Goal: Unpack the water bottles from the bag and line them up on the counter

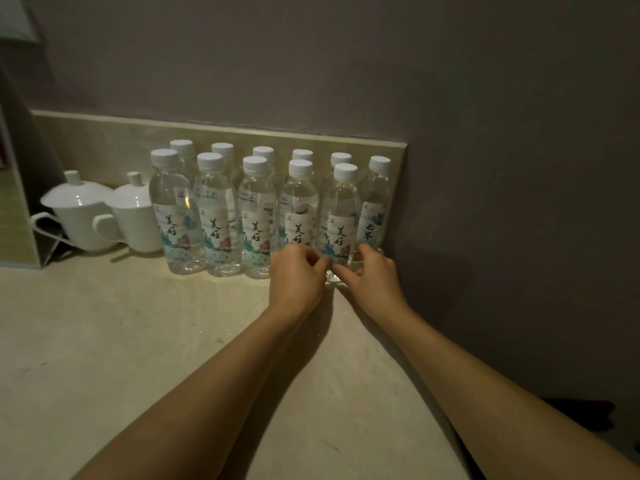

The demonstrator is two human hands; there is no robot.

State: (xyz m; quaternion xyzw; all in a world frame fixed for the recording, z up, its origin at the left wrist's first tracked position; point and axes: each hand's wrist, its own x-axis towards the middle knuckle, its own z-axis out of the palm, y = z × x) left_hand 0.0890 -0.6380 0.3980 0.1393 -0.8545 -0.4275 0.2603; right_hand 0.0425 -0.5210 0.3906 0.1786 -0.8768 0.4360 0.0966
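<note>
Several clear water bottles with white caps and printed labels stand in two rows on the beige counter point(173, 341), against the low backsplash. Both of my hands are at the foot of the front row's rightmost bottle point(341, 216). My left hand point(296, 275) has curled fingers pinching the bottle's lower left side and hides the base of the neighbouring bottle point(300, 206). My right hand point(372, 275) curls round its lower right side. One more bottle point(375, 202) stands at the far right by the wall. No bag is in view.
Two white lidded cups point(81, 216) point(136, 220) stand left of the bottles. A standing card or frame point(17, 216) leans at the far left. A grey wall point(519, 202) closes off the counter's right side, and the backsplash point(104, 140) runs behind.
</note>
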